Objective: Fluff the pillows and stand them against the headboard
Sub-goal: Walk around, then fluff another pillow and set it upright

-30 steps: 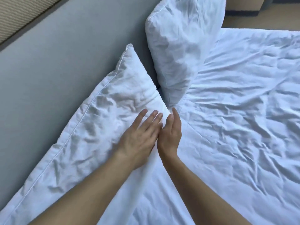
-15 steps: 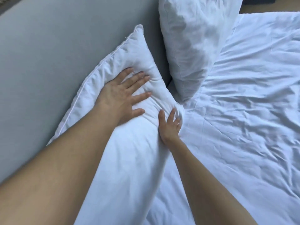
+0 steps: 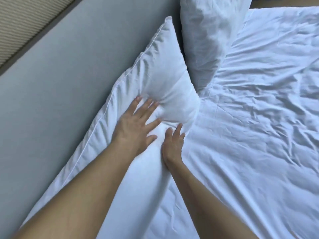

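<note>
Leaning the near pillow (image 3: pixel 160 71) on its long side against the grey headboard (image 3: pixel 77 75), with its lower edge resting on the crumpled white bedding (image 3: pixel 259 118). Pressing into its face with the left hand (image 3: pixel 136 128), palm flat, fingers straight and spread, denting the filling and gathering creases round the fingertips. Pushing at its lower edge with the right hand (image 3: pixel 172 144), just beside the left, fingers only lightly bent, laid against the fabric and gripping nothing. Crossing the nearer half of the pillow with both bare forearms and hiding part of it. Coming close at its far corner to the far pillow (image 3: pixel 207 40), which is standing upright against the same headboard, plump and wrinkled, with a dark gap between the two; hard to tell whether touching lower down. Bordering on bedding all along the right, and on a ribbed beige wall covering (image 3: pixel 22 23) above the headboard at upper left. Running its long axis along the headboard, from lower left to upper right in the head view, piped seam lying against the grey panel, far corner pointing up and away.
</note>
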